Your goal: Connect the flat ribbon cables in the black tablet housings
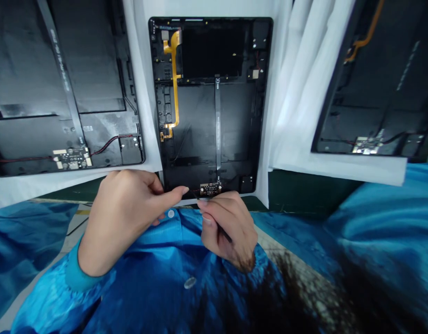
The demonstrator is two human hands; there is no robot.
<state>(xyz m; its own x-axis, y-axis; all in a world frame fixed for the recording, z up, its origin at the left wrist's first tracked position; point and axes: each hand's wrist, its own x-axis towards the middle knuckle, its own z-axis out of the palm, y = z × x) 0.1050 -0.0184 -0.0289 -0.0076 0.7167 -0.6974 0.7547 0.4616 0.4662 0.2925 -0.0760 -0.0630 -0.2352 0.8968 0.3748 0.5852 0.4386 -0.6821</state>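
Note:
An opened black tablet back shell [210, 130] lies upright before me, with an orange flex cable [175, 79] down its left side and a thin black ribbon [218, 130] down the middle. A small circuit board [210, 189] sits at its near edge. My right hand [227, 227] is closed on a thin black tool [223, 232] whose tip reaches the small board. My left hand [126, 213] rests at the shell's near left corner, fingers curled, index finger stretched toward the tool tip.
Another opened tablet shell [60, 88] lies at the left and a third one [377, 83] at the right, each on white sheets [297, 120]. A dark green mat [297, 195] shows under them. My blue sleeves [373, 250] fill the foreground.

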